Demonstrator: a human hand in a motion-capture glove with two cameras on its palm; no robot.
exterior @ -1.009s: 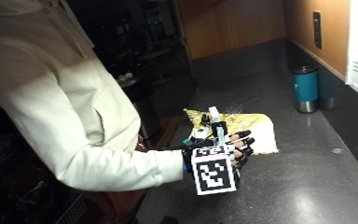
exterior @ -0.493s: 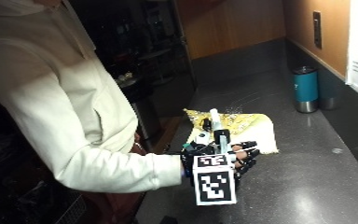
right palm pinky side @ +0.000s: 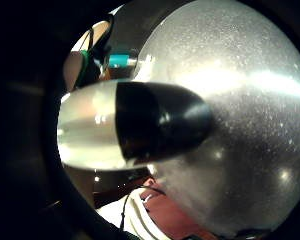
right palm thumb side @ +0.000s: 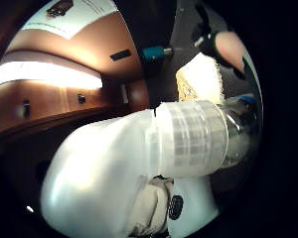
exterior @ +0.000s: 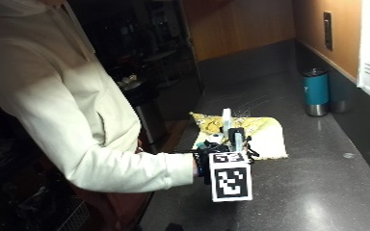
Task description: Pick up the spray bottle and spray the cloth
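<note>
Outside, the gloved right hand [exterior: 227, 144] wraps its fingers round the spray bottle [exterior: 227, 126], lifted above the yellow cloth [exterior: 262, 132] near the counter's front edge [exterior: 178, 159]; the teal tumbler [exterior: 316, 91] stands well apart. Both palm views show the bottle close. A tilted nozzle could mist bare counter instead.

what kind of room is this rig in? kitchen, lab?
Probably a kitchenette or office break area. A long dark speckled countertop runs along a wood-panelled wall with an outlet plate, and a teal travel tumbler stands by the wall. Nothing here confirms a sink or appliances.
</note>
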